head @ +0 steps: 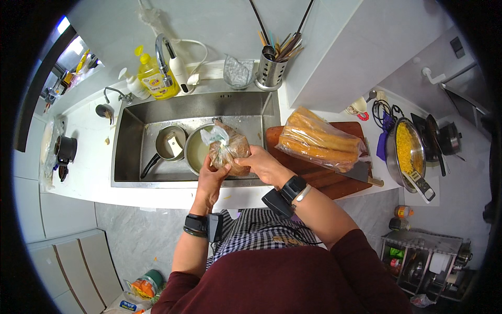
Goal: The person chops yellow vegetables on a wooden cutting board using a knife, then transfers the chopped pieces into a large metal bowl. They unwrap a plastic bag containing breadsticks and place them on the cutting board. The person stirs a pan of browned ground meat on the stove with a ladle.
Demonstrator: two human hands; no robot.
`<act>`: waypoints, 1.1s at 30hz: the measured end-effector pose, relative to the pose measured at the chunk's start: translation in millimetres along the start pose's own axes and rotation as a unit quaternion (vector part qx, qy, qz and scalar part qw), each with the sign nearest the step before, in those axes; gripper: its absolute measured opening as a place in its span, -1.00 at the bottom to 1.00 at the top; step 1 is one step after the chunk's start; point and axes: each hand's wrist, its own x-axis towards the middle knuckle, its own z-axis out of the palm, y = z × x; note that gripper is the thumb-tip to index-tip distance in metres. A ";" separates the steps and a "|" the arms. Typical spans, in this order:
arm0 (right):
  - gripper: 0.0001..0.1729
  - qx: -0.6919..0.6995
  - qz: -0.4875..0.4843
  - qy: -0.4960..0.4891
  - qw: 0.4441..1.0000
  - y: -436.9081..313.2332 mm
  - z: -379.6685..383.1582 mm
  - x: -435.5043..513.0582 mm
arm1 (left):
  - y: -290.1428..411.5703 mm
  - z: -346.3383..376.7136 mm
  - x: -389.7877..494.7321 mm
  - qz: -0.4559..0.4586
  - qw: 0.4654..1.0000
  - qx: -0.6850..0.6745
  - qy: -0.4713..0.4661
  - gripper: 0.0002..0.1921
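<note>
Both hands hold a knotted clear plastic bag [235, 151] with brown contents over the sink's front part. My left hand [211, 178] grips its lower left side; my right hand [261, 165] grips its right side, with the thumb on the front. Beneath the bag, partly hidden, is a metal bowl of cloudy liquid [195, 151]. A small saucepan [170, 137] with a black handle stands left of it in the sink, a white object inside. To the right, long yellow-brown pieces in a plastic bag [319, 137] lie on a wooden cutting board [290, 161].
A kitchen knife [355, 171] lies at the board's front right. Behind the steel sink [157, 183] stand a faucet [160, 47], a yellow soap bottle [155, 80] and a perforated utensil holder [270, 72]. A metal basin of yellow food [408, 145] stands at the far right.
</note>
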 end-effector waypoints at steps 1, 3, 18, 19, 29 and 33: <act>-0.62 0.009 -0.006 -0.017 1.000 -1.2 -1.7 -0.5 | -4.3 1.5 -1.2 0.003 1.000 -0.012 0.012 -0.39; -0.62 0.023 -0.007 0.002 1.000 0.3 -2.8 -0.8 | -9.9 3.9 -2.0 0.027 0.999 -0.019 0.016 -0.38; -0.60 0.000 -0.044 0.040 0.998 -21.9 12.6 -6.2 | 2.4 16.7 -0.7 0.067 0.994 -0.082 -0.022 -0.54; -0.58 -0.015 -0.017 0.018 1.000 -25.5 11.5 -9.0 | 3.5 15.4 -1.9 0.060 0.995 -0.074 -0.029 -0.54; -0.54 -0.044 -0.025 -0.018 0.999 -25.6 6.6 -17.8 | 18.5 16.8 -18.0 0.047 0.998 -0.009 -0.052 -0.55; -0.57 -0.043 -0.069 0.012 0.997 -15.8 11.5 -15.7 | 23.2 18.2 -19.0 0.081 0.995 0.047 -0.033 -0.58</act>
